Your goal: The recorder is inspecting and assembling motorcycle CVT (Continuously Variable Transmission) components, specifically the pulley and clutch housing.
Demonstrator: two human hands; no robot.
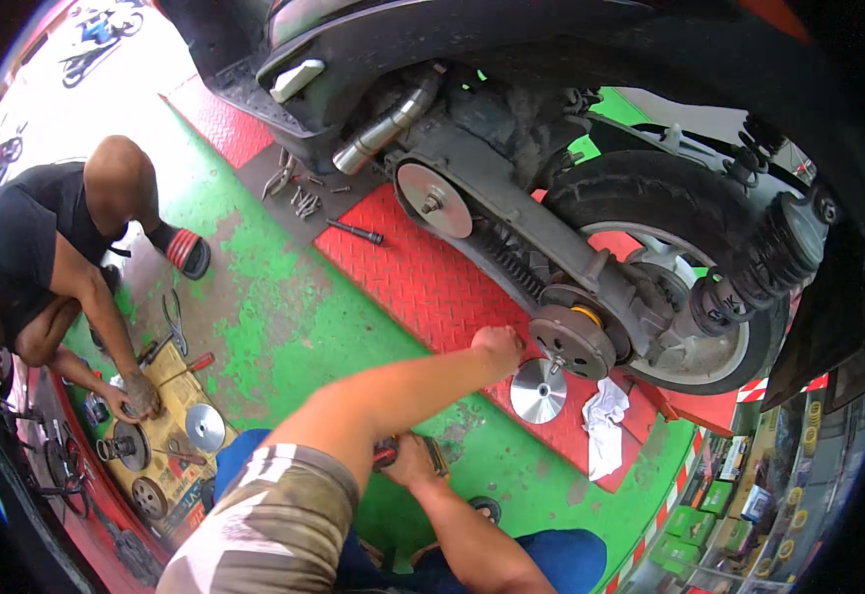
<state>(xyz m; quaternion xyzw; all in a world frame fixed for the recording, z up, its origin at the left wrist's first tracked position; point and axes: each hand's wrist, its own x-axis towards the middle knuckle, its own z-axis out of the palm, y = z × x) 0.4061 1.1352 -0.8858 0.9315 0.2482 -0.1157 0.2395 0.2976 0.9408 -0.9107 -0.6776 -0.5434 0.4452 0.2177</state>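
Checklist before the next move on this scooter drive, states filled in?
1. Right hand has hold of the red tool: ok; working end cannot tell, hidden.
2. Left hand clear of the rear round drive unit: cannot tell; it is right beside it, contact unclear.
3. Front silver disc on its shaft: ok; tightness cannot tell.
4. Loose silver disc mounted: not ok; it lies on the red plate.
5. Small bolts fitted: not ok; loose on the dark mat.
6. Co-worker clear of the drive: ok; crouched off to the left.
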